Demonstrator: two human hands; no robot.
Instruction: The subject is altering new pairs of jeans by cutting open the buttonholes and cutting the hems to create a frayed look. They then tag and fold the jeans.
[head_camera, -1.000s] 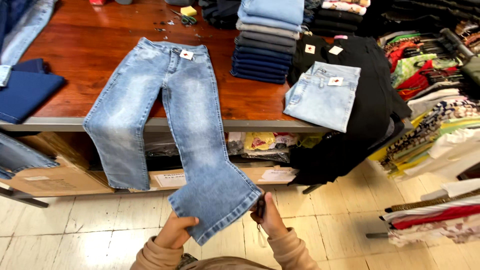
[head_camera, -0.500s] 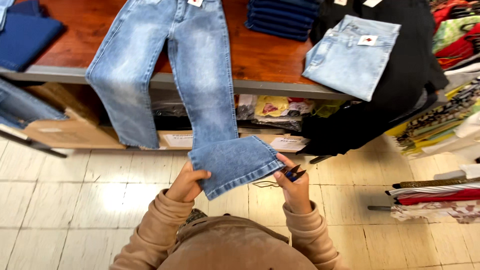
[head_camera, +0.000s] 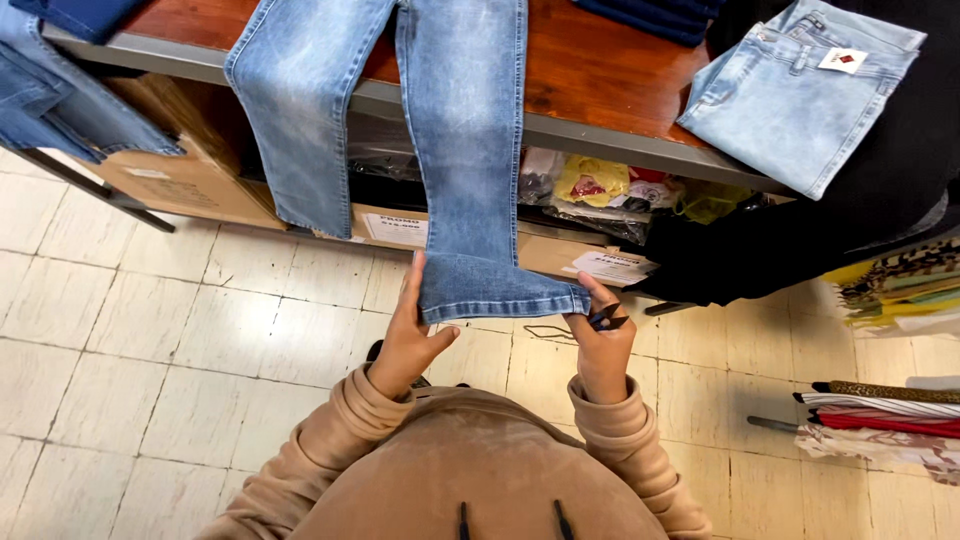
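Note:
A pair of light blue jeans (head_camera: 462, 130) lies on a red-brown wooden table (head_camera: 590, 70) with both legs hanging over the front edge. My left hand (head_camera: 410, 335) grips the left corner of the right leg's hem (head_camera: 500, 292). At the hem's right corner, my right hand (head_camera: 600, 345) pinches the denim and also holds a small dark clipper-like tool (head_camera: 607, 320). The hem is stretched flat between my hands, above the tiled floor. A thin dark thread loop (head_camera: 545, 331) hangs just below the hem.
Folded light denim shorts with a tag (head_camera: 800, 95) lie on black cloth (head_camera: 880, 200) at the right. Cardboard boxes (head_camera: 190, 180) and bagged goods (head_camera: 600, 185) sit under the table. Dark jeans (head_camera: 60, 120) hang at left. Stacked patterned fabrics (head_camera: 890, 420) are on the floor, right.
The view has tipped down and closer. My hands have pulled the hem of the hanging leg taut and level between them.

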